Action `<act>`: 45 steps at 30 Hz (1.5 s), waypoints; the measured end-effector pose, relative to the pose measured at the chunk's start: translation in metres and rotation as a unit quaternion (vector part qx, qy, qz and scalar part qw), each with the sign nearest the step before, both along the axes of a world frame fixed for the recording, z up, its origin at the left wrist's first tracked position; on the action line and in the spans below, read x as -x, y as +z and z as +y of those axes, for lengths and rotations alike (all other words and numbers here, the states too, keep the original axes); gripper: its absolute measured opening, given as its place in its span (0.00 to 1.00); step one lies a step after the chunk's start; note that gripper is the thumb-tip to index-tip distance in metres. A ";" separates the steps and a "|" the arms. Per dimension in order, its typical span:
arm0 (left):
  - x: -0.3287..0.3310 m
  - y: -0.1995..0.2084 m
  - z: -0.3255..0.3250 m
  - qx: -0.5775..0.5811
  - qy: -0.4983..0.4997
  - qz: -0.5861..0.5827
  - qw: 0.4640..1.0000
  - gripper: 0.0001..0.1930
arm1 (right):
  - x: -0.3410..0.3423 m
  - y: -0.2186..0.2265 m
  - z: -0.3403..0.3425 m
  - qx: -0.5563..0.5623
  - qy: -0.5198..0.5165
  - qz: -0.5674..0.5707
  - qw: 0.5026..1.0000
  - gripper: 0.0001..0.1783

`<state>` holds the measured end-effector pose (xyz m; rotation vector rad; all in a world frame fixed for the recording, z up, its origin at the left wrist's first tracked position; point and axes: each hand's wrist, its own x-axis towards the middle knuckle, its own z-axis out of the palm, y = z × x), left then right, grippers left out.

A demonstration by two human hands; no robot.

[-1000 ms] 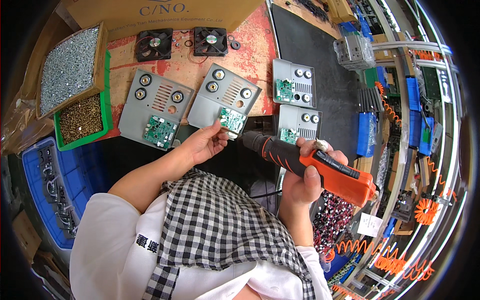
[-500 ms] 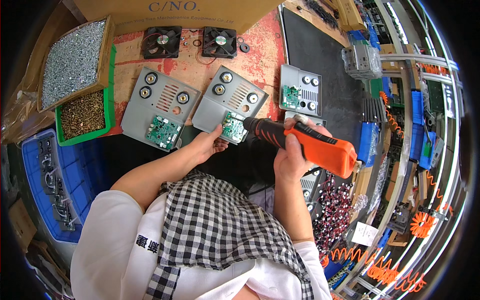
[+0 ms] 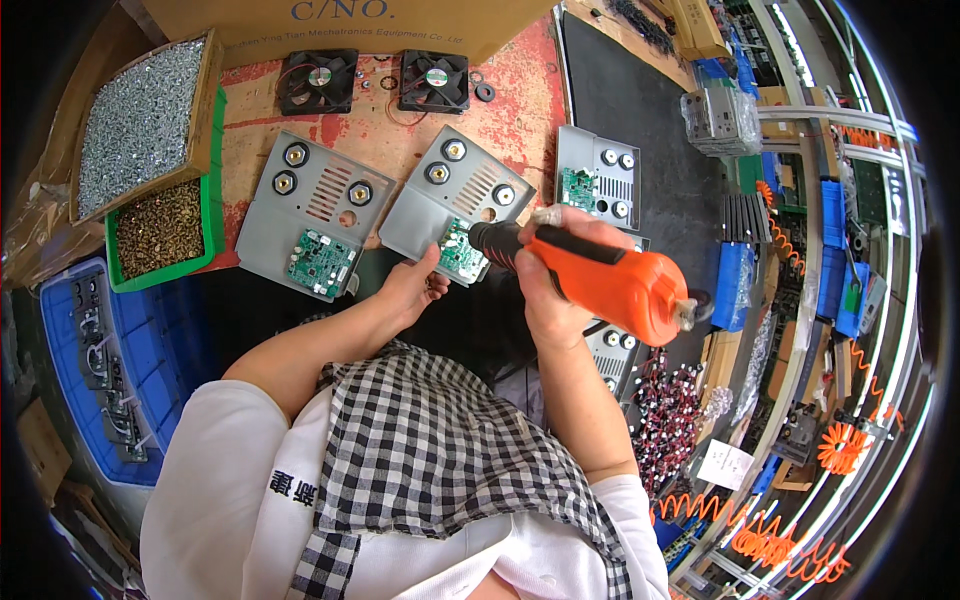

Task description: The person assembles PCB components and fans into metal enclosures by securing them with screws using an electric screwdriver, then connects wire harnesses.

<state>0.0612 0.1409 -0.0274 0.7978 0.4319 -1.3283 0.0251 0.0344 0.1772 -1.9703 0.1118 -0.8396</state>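
An orange and black electric screwdriver [image 3: 622,291] is gripped in my right hand [image 3: 556,308], its black nose pointing left over a green circuit board [image 3: 458,262]. That board sits at the near end of a bent grey metal panel [image 3: 412,212] with vent slots and several round black-ringed fittings. My left hand [image 3: 408,290] holds the panel's near edge beside the board, thumb on top. The screwdriver's tip is hard to make out against the board. To the left lies a similar grey panel [image 3: 262,228] with its own green board [image 3: 321,263].
Two black fans [image 3: 318,84] [image 3: 434,82] lie at the back. At left stand a carton of silver screws [image 3: 140,120], a green bin of brass parts [image 3: 213,225] and a blue crate [image 3: 170,345]. Another panel [image 3: 628,140] and bundled wires [image 3: 668,415] are at right.
My right hand and the screwdriver have moved left, bringing its nose further over the board. My left hand stays on the panel edge, which has shifted slightly left in view.
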 end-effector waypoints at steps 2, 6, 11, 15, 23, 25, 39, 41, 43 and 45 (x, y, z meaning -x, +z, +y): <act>0.000 -0.002 -0.002 -0.012 0.012 -0.007 1.000 0.20 | -0.001 -0.001 0.002 0.059 -0.054 0.028 0.996 0.26; 0.000 -0.005 -0.003 0.008 0.010 -0.024 1.000 0.20 | 0.001 0.002 0.009 -0.041 -0.041 -0.014 0.998 0.26; -0.010 0.012 0.009 0.015 -0.036 -0.004 0.999 0.16 | 0.016 0.034 0.014 -0.062 0.050 -0.104 0.991 0.25; -0.006 0.009 0.041 0.098 -0.051 -0.056 0.992 0.10 | 0.041 0.043 0.028 -0.173 0.042 -0.129 0.975 0.27; -0.013 0.066 0.081 0.185 -0.072 -0.082 0.977 0.07 | 0.061 0.047 0.046 -0.287 0.032 -0.115 0.950 0.25; -0.014 0.070 0.087 0.194 -0.047 -0.076 0.977 0.07 | 0.061 0.050 0.049 -0.250 0.039 -0.099 0.962 0.23; -0.016 0.057 0.121 0.177 0.053 0.000 0.983 0.07 | 0.042 0.053 0.072 -0.268 0.080 -0.085 0.956 0.23; -0.018 0.057 0.123 0.174 0.059 0.008 0.983 0.07 | 0.040 0.051 0.072 -0.274 0.082 -0.086 0.954 0.22; -0.019 0.058 0.124 0.172 0.066 0.014 0.983 0.07 | 0.037 0.050 0.074 -0.274 0.081 -0.082 0.955 0.23; -0.019 0.061 0.126 0.160 0.089 0.012 0.983 0.07 | 0.035 0.050 0.076 -0.274 0.080 -0.081 0.955 0.23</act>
